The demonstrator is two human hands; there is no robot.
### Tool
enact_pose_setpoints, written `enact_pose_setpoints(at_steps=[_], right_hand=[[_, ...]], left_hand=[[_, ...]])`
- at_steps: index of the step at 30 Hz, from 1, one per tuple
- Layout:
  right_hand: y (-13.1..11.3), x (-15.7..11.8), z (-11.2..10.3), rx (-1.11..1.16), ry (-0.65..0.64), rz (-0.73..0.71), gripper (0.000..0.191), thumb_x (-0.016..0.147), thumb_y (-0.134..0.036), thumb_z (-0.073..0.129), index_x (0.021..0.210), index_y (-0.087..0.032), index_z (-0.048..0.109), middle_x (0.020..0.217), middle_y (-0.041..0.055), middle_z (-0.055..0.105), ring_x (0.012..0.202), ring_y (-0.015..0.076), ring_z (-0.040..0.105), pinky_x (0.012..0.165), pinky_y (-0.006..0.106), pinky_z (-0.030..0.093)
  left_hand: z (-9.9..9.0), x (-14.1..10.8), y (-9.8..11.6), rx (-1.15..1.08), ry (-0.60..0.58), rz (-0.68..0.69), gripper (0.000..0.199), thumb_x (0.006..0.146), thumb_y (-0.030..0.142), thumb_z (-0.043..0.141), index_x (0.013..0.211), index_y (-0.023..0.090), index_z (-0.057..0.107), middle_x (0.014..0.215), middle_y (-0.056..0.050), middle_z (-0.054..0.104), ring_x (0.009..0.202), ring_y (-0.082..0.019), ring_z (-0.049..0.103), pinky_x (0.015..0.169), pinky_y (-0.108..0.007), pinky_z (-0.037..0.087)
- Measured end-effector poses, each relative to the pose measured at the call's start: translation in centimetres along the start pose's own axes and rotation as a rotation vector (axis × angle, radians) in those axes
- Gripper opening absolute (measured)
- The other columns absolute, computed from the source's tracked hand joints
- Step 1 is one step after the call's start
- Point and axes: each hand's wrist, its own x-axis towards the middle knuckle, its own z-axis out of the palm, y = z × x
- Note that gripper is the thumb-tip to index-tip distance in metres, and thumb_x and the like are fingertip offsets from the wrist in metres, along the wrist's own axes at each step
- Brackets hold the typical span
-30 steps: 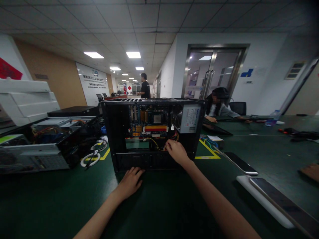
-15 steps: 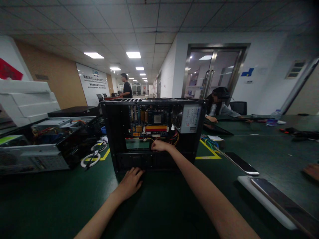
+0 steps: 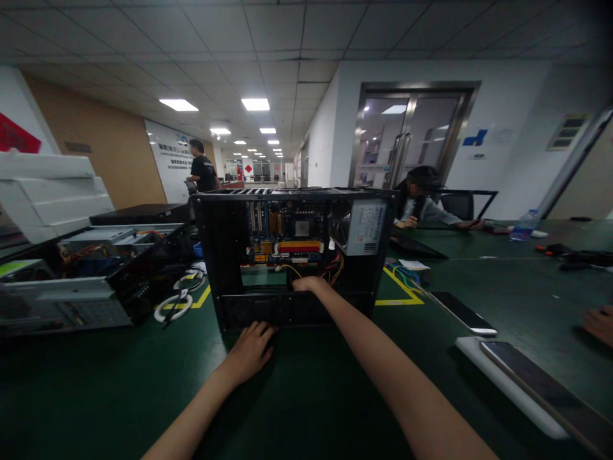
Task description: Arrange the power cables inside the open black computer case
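Observation:
An open black computer case (image 3: 292, 310) stands upright on the green table. Inside it are a motherboard (image 3: 275, 223), a silver power supply (image 3: 366, 229) at the upper right and coloured cables (image 3: 338, 268) below the fan. My left hand (image 3: 251, 350) lies with fingers spread on the table, its fingertips at the lower front edge of the case. My right hand (image 3: 309, 284) reaches into the lower middle of the case beside a dark part; its fingers are mostly hidden, and what they hold, if anything, cannot be seen.
A second opened case (image 3: 90, 281) and white coiled cables (image 3: 175, 306) lie at left. Phones (image 3: 462, 313) and a white box (image 3: 507, 386) lie at right. Across the table a person (image 3: 421, 198) holds a black frame (image 3: 488, 207). Another hand (image 3: 598, 324) rests at the right edge.
My right hand has sunk slightly deeper into the case, hiding its fingers. My left hand has stayed put. The seated person has raised a black frame, and the standing person has moved left.

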Motion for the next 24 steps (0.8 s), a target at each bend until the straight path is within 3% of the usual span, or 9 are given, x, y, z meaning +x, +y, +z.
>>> enact_pose_setpoints(at_steps=[4, 13, 19, 24], right_hand=[[0.1, 0.2, -0.1, 0.006, -0.108, 0.031, 0.015, 0.063, -0.013, 0.053, 0.073, -0.012, 0.064, 0.076, 0.0083, 0.064, 0.074, 0.0219, 0.060, 0.065, 0.032, 0.046], [0.8, 1.7, 0.3, -0.019, -0.193, -0.029, 0.019, 0.065, -0.013, 0.050, 0.078, -0.007, 0.063, 0.077, 0.0091, 0.063, 0.067, 0.0190, 0.060, 0.061, 0.029, 0.045], [0.8, 1.9, 0.4, -0.136, -0.062, -0.097, 0.029, 0.066, -0.017, 0.052, 0.094, -0.009, 0.059, 0.092, 0.0095, 0.061, 0.073, 0.0167, 0.058, 0.057, 0.023, 0.044], [0.7, 1.6, 0.5, -0.039, 0.138, -0.143, 0.017, 0.064, -0.016, 0.056, 0.079, -0.011, 0.061, 0.081, 0.0053, 0.063, 0.067, 0.0127, 0.057, 0.052, 0.017, 0.040]], left_hand=[[0.3, 0.1, -0.2, -0.007, -0.001, 0.003, 0.041, 0.078, 0.027, 0.041, 0.118, 0.027, 0.034, 0.116, -0.005, 0.041, 0.107, -0.022, 0.037, 0.089, -0.039, 0.031], [0.6, 0.2, -0.3, 0.000, 0.015, 0.011, 0.040, 0.077, 0.024, 0.042, 0.117, 0.026, 0.035, 0.114, -0.004, 0.042, 0.105, -0.021, 0.038, 0.087, -0.038, 0.033], [0.9, 0.2, -0.5, 0.014, 0.035, 0.022, 0.041, 0.077, 0.024, 0.041, 0.118, 0.026, 0.035, 0.113, -0.004, 0.042, 0.104, -0.022, 0.038, 0.087, -0.038, 0.032], [0.7, 0.2, -0.4, 0.016, 0.022, 0.012, 0.040, 0.077, 0.023, 0.041, 0.117, 0.026, 0.036, 0.113, -0.004, 0.043, 0.104, -0.021, 0.038, 0.086, -0.037, 0.033]])
